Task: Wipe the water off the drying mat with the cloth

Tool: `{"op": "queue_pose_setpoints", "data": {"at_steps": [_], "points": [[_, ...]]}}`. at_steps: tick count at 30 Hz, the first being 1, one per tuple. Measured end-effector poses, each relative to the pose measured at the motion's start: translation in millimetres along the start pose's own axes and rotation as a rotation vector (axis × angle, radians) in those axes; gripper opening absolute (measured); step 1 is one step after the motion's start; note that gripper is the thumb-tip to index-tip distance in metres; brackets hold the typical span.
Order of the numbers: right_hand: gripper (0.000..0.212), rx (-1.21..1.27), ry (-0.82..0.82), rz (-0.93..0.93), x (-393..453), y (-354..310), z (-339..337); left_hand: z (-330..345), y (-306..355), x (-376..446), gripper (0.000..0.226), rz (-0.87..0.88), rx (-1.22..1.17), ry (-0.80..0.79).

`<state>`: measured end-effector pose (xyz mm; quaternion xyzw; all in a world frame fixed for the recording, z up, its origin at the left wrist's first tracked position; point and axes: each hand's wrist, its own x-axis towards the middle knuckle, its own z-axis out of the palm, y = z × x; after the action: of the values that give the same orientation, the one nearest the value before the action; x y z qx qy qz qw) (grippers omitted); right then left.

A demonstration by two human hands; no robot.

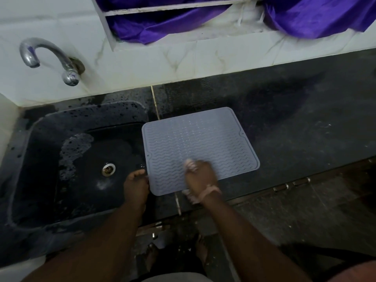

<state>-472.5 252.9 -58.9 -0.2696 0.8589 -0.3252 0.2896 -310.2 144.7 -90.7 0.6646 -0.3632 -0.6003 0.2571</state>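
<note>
Dark stone counter [284, 139] beside a sink [61, 159]: left hand [136, 186] pinches the grey silicone drying mat [199, 139] edge steady; right hand [200, 178], clenched on a pale cloth [190, 164], presses it down.

A dark stone counter [295, 127] is running along a wall of white marbled tiles [142, 64]. A black sink [40, 159] is sitting in its left part, wet inside, and a chrome tap [48, 58] is curving out from the wall above it. Purple cloth [305, 13] is hanging in a white-framed opening higher up. The light is dim, and the dark floor [305, 220] below is showing pale specks.
</note>
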Motion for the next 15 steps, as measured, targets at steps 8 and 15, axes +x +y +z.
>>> {"op": "queue_pose_setpoints", "data": {"at_steps": [8, 15], "points": [[0.038, -0.428, 0.212, 0.104, 30.2, 43.2, -43.6, 8.7, 2.4, 7.9, 0.033, -0.009, 0.040, -0.015], [0.038, -0.328, -0.027, -0.159, -34.2, -19.7, 51.0, 18.8, 10.0, 7.8, 0.027, -0.004, 0.078, 0.039]]}}
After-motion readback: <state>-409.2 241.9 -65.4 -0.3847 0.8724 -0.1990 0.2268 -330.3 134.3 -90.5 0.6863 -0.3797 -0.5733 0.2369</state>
